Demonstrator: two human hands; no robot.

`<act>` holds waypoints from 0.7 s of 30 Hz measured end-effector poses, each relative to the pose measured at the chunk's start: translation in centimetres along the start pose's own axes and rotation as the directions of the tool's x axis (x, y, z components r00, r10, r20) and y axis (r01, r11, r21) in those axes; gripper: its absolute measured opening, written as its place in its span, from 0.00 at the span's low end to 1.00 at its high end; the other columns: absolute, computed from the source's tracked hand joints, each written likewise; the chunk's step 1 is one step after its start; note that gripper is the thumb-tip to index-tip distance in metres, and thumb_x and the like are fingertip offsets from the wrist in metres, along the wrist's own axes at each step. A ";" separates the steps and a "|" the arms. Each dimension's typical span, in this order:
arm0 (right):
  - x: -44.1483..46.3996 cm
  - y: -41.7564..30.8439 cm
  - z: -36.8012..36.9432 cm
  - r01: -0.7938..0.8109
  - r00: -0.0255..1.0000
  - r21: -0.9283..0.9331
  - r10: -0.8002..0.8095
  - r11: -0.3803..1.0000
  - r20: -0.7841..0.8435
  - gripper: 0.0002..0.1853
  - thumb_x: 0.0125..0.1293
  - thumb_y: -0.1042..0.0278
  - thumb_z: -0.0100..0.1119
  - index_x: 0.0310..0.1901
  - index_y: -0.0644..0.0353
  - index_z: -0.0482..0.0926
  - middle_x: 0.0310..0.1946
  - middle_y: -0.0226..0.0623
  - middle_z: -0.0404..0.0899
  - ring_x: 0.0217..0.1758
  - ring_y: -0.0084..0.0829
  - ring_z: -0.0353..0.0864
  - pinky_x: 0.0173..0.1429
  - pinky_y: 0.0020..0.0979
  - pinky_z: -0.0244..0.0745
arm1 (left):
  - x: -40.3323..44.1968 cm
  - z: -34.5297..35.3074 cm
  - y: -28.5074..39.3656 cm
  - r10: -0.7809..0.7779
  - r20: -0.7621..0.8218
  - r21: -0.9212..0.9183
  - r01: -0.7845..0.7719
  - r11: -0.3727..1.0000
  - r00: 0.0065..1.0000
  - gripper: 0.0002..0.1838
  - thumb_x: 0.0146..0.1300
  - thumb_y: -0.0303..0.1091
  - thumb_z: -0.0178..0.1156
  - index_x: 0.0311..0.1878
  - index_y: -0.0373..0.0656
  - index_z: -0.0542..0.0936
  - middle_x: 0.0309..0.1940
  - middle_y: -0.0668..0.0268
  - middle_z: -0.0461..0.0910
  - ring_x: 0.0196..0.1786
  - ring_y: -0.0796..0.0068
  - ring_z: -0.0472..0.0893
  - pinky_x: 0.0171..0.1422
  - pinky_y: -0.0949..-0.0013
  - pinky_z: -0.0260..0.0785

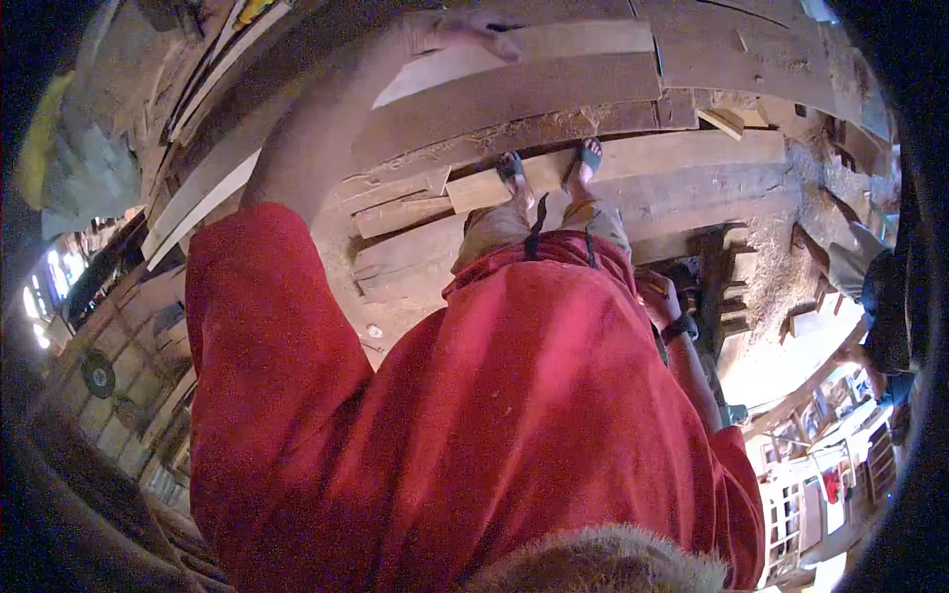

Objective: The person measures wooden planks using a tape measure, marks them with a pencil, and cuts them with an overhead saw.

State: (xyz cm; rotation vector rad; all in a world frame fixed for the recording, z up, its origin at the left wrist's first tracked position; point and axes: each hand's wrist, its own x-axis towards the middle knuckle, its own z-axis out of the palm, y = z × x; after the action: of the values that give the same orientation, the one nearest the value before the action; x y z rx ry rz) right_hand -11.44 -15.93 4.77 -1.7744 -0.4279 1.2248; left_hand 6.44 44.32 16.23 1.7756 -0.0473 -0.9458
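Observation:
My left hand (pixel 460 38) reaches far forward at the top of the view, its fingers stretched out over a pale sawn board (pixel 583 40). Whether the palm presses on the wood I cannot tell. Down beside my right hip is my right hand (pixel 656 296), with a dark band on the wrist. Its fingers are curled in next to a dark object (pixel 678 277), whose kind is hidden in shadow. My sandalled feet stand on a long plank (pixel 692 150) between the two hands.
Wide brown planks (pixel 554 84) with shavings lie ahead. Short notched timber pieces (pixel 733 287) and sawdust (pixel 781 237) are at the right. Another person (pixel 875 267) stands at the far right edge. A pale sack (pixel 89 178) and leaning boards (pixel 203 203) are on the left.

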 end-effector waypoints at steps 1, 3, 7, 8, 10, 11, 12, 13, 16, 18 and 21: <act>-0.1 -1.2 0.8 -0.096 0.990 0.220 0.116 0.971 -0.081 0.09 0.62 0.70 0.57 0.41 0.61 0.82 0.37 0.42 0.83 0.41 0.42 0.82 0.44 0.33 0.77 | -0.3 -1.3 -0.2 -0.123 0.180 -0.095 0.141 0.985 0.976 0.43 0.61 0.56 0.59 0.76 0.54 0.54 0.77 0.61 0.48 0.78 0.60 0.48 0.78 0.53 0.41; -0.6 -2.2 1.6 -0.165 0.961 0.442 0.244 0.882 -0.129 0.10 0.63 0.67 0.55 0.41 0.61 0.81 0.37 0.44 0.83 0.41 0.46 0.82 0.43 0.34 0.77 | 1.2 -3.0 -3.7 0.021 0.126 0.080 -0.031 0.996 0.992 0.39 0.59 0.52 0.62 0.72 0.52 0.64 0.74 0.61 0.56 0.76 0.65 0.53 0.77 0.59 0.44; -0.1 -4.1 2.2 -0.212 0.944 -0.082 0.182 0.974 -0.275 0.11 0.63 0.72 0.54 0.44 0.66 0.80 0.40 0.39 0.83 0.43 0.27 0.81 0.48 0.29 0.75 | 1.8 -3.4 -2.7 -0.182 0.155 0.036 0.178 0.983 0.971 0.33 0.55 0.52 0.65 0.63 0.50 0.75 0.74 0.62 0.57 0.76 0.66 0.53 0.77 0.59 0.44; 0.3 -4.5 2.5 -0.161 0.959 -0.200 0.106 0.967 -0.262 0.11 0.63 0.72 0.55 0.45 0.65 0.80 0.40 0.42 0.83 0.43 0.32 0.82 0.48 0.30 0.75 | 2.1 -3.4 -2.6 -0.168 0.161 0.035 0.165 0.986 0.972 0.34 0.55 0.53 0.65 0.64 0.50 0.74 0.74 0.61 0.57 0.76 0.65 0.53 0.77 0.59 0.44; 1.0 -5.2 3.0 -0.063 0.950 -0.148 0.014 0.987 -0.311 0.11 0.62 0.70 0.57 0.45 0.63 0.81 0.39 0.46 0.82 0.42 0.44 0.82 0.47 0.32 0.75 | 2.2 -3.0 -2.8 -0.156 0.175 0.032 0.153 0.988 0.972 0.35 0.55 0.53 0.65 0.65 0.50 0.73 0.74 0.61 0.56 0.76 0.65 0.53 0.77 0.58 0.44; 1.5 -5.6 2.9 -0.061 0.948 -0.147 0.012 0.987 -0.317 0.11 0.62 0.70 0.57 0.45 0.63 0.81 0.39 0.46 0.82 0.42 0.44 0.82 0.47 0.32 0.75 | 2.6 -3.0 -2.7 -0.139 0.180 0.034 0.136 0.990 0.974 0.36 0.54 0.54 0.65 0.65 0.50 0.72 0.74 0.60 0.56 0.76 0.65 0.52 0.77 0.58 0.44; 2.1 -5.9 2.7 0.007 0.960 -0.227 -0.070 0.974 -0.271 0.11 0.62 0.70 0.58 0.45 0.62 0.81 0.39 0.47 0.81 0.43 0.45 0.82 0.47 0.32 0.75 | 2.5 -3.0 -2.7 -0.135 0.184 0.033 0.131 0.991 0.974 0.37 0.54 0.54 0.65 0.66 0.50 0.71 0.74 0.60 0.55 0.76 0.64 0.52 0.77 0.58 0.44; 2.5 -6.2 2.6 0.075 0.966 -0.303 -0.145 0.950 -0.215 0.11 0.61 0.70 0.59 0.45 0.61 0.81 0.39 0.47 0.81 0.43 0.46 0.82 0.47 0.33 0.75 | 2.5 -2.9 -2.7 -0.128 0.192 0.025 0.126 0.992 0.973 0.37 0.54 0.54 0.65 0.66 0.50 0.70 0.74 0.60 0.55 0.76 0.64 0.52 0.77 0.58 0.44; 3.0 -5.4 2.1 0.031 0.994 -0.428 -0.072 0.903 -0.081 0.14 0.64 0.64 0.54 0.42 0.66 0.81 0.41 0.48 0.83 0.43 0.45 0.82 0.49 0.36 0.76 | 2.2 -2.7 -3.0 -0.121 0.210 0.014 0.121 0.993 0.970 0.39 0.54 0.56 0.65 0.68 0.51 0.68 0.74 0.59 0.54 0.76 0.63 0.51 0.77 0.57 0.44; 3.0 -5.2 3.1 -0.118 0.974 -0.111 0.093 0.987 -0.204 0.13 0.66 0.66 0.55 0.45 0.67 0.80 0.43 0.45 0.83 0.45 0.37 0.82 0.50 0.33 0.75 | 1.9 -2.4 -3.4 -0.124 0.205 0.001 0.126 0.992 0.971 0.41 0.53 0.56 0.65 0.69 0.51 0.67 0.74 0.58 0.54 0.76 0.63 0.51 0.77 0.56 0.43; 3.3 -5.6 4.6 -0.103 0.912 0.375 0.238 0.921 -0.335 0.15 0.71 0.68 0.52 0.52 0.70 0.78 0.50 0.38 0.81 0.52 0.26 0.78 0.55 0.28 0.72 | 1.9 -2.0 -3.8 -0.090 0.203 -0.009 0.093 0.996 0.975 0.43 0.53 0.57 0.65 0.70 0.51 0.64 0.74 0.57 0.53 0.76 0.62 0.50 0.77 0.56 0.43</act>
State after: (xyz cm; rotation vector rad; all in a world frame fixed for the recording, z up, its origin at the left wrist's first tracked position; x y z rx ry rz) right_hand -12.82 -8.44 7.12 -1.7029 0.1700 0.9717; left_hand 7.52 46.66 12.24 1.6703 -0.0869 -1.1884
